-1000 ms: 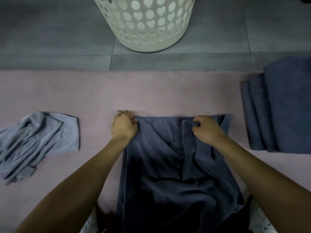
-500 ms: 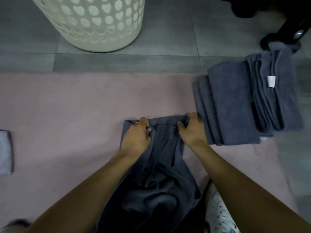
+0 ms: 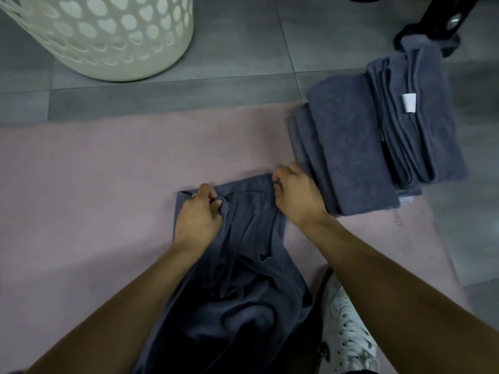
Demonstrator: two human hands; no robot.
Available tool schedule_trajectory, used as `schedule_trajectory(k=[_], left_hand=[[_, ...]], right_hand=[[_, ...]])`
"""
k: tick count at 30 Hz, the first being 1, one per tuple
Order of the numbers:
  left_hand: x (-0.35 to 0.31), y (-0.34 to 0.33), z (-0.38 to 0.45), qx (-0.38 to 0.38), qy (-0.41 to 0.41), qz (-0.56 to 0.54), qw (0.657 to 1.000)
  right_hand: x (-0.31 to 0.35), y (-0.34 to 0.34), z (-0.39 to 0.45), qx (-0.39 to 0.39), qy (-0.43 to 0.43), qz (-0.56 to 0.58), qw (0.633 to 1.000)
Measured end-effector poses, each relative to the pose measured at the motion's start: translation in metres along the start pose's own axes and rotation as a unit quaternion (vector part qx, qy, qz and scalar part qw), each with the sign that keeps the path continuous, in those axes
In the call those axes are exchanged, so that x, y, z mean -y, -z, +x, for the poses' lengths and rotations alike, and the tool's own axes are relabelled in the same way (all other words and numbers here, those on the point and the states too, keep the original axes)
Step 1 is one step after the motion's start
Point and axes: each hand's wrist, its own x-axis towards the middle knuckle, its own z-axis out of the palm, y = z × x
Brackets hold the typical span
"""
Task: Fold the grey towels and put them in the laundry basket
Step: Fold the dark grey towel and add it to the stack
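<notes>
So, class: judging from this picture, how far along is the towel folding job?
Done: a stack of folded grey towels lies on the pink mat. In hand: the left hand and right hand grip the far edge of a rumpled towel. Left: fold it, then move everything into the laundry basket, whose inside is out of view.

Head cam, fwd-down, close up

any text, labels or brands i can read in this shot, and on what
Mat: faint print at its right edge, cut off; only something like "dou" shows, sideways, too faint to be sure.
White tag on the towel stack: looks blank, no readable text.
Basket: heart-shaped holes only, no text.
Shoe: no readable brand.
Towel held by left hand and right hand: no text.
</notes>
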Motion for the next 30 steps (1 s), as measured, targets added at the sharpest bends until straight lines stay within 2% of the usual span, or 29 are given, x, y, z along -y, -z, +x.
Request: schedule_trajectory(k=[3,6,10,14,16,24,30], left_hand=[[0.000,-0.001,-0.001,-0.009,-0.002,0.004,1.000],[-0.001,-0.002,-0.001,-0.021,-0.002,0.006,1.000],[-0.005,-0.002,-0.002,-0.021,0.001,0.002,1.000],[-0.010,-0.003,-0.003,-0.035,0.011,-0.041,0.998],[-0.013,-0.006,-0.002,-0.040,0.012,-0.054,0.998],[-0.010,-0.011,0.001,-0.026,0.017,-0.053,0.998],[-0.008,-0.015,0.000,-0.032,0.005,-0.044,0.999]], right_hand=[[0.006,-0.003,0.000,0.093,-0.064,0.067,0.991],[0.011,-0.006,-0.001,0.133,-0.053,0.055,0.988],[0.014,-0.015,-0.002,0.120,-0.042,0.052,0.990],[0.004,0.001,0.009,-0.005,-0.129,0.098,0.987],[-0.007,0.008,0.015,-0.027,-0.158,0.084,0.983],[0.003,0.002,0.027,0.058,-0.153,-0.077,0.984],[0.006,-0.002,0.032,0.058,-0.161,-0.121,0.978]])
